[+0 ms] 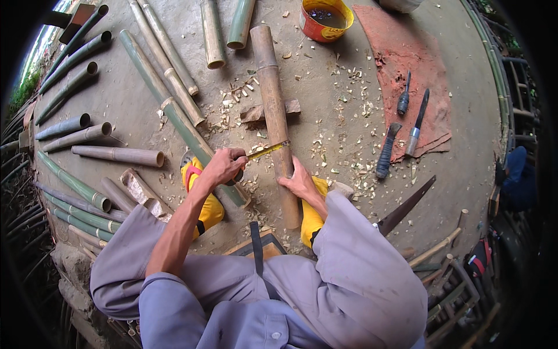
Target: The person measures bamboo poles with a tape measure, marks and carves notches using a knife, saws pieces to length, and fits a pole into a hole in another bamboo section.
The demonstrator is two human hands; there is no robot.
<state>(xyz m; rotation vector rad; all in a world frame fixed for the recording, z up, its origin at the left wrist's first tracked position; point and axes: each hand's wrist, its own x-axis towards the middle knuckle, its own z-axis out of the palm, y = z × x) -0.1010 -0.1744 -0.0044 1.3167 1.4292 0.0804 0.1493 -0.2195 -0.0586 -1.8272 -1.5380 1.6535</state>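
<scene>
Yellow tape measure is gripped by the left hand, brown bamboo by the right hand; lettering marks the tub.

I see the bamboo pole lying across a block, tubes left, bucket far, a knife on the right cloth.
</scene>
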